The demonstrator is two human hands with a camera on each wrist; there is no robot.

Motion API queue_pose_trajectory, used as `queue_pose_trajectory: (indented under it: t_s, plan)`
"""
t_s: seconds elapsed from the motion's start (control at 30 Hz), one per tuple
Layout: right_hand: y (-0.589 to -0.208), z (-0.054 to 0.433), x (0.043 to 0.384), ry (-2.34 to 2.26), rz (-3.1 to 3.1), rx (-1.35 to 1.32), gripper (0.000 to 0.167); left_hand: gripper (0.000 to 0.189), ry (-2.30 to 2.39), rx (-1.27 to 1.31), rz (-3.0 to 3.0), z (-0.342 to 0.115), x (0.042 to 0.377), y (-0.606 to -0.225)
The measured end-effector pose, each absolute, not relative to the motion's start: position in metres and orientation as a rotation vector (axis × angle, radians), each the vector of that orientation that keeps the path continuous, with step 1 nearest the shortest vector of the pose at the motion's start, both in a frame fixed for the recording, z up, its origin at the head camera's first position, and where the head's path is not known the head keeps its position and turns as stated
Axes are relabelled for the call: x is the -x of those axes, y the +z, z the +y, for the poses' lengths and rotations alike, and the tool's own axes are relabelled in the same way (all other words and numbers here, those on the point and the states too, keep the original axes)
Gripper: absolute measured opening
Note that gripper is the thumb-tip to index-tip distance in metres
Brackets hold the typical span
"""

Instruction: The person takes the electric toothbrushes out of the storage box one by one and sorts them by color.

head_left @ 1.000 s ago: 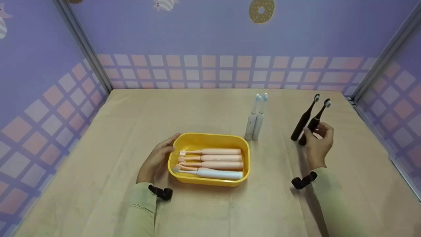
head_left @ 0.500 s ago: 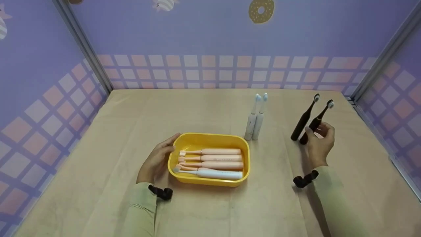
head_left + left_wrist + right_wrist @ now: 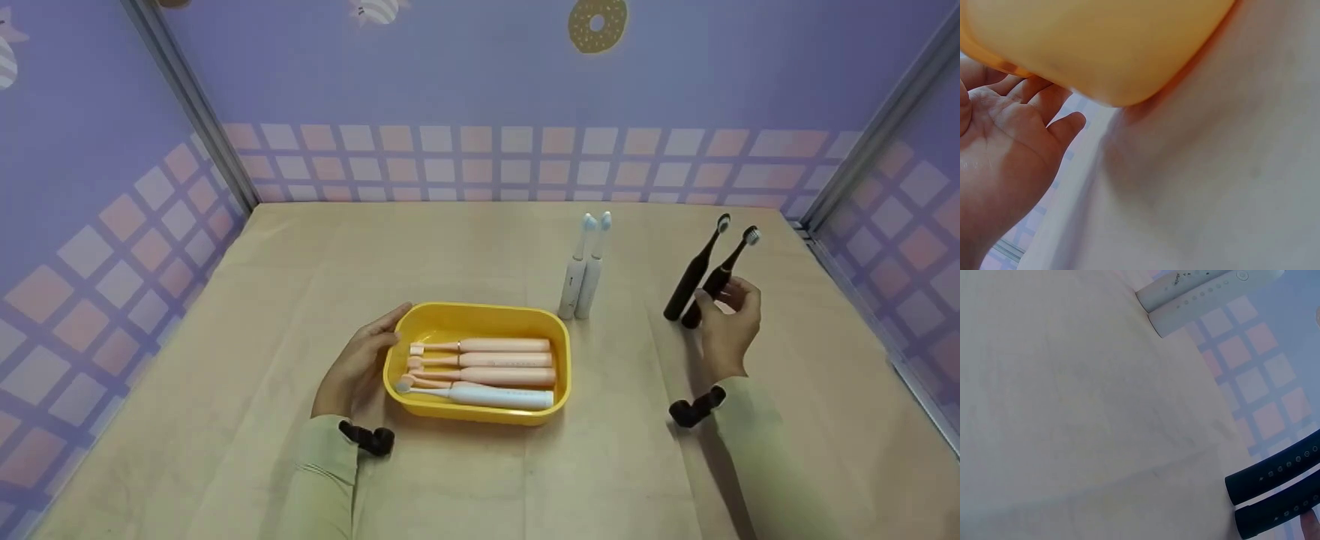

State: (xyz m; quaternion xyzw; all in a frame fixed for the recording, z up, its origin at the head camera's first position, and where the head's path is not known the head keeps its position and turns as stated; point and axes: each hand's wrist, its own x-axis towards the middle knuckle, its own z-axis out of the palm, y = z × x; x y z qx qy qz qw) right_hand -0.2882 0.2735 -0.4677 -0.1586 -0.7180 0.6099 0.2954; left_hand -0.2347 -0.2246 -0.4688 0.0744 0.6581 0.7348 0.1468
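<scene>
Right hand (image 3: 729, 330) pinches nearer black toothbrush (image 3: 717, 283) at 2 o'clock from yellow tub (image 3: 480, 319), left hand (image 3: 356, 364) resting relaxed against its 9 o'clock end; a sideways bump could topple other black toothbrush (image 3: 691, 282) just beside, toward 10 o'clock.

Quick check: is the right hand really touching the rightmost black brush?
Touching. The head view shows the right hand with its thumb across the rightmost black brush; the right wrist view shows a fingertip against its handle.
</scene>
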Motion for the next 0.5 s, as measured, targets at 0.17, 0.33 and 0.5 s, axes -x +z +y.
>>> queue_pose_trajectory:
  t_s: [0.17,0.33,0.5]
  plan:
    - [-0.4684,0.2742,0.2875,1.597,-1.926,0.398,0.042,0.056,2.120,-0.204,1.892,-0.2237,0.2348,-0.4682]
    - [-0.4686,0.2742,0.2863,1.564,-1.956,0.393,0.043,0.056,2.136,-0.195,1.866,-0.2239,0.2349,-0.4691]
    - [-0.4681,0.2738,0.2852,1.559,-1.981,0.393,0.043,0.057,2.143,-0.177,1.864,-0.2235,0.2350,-0.4694]
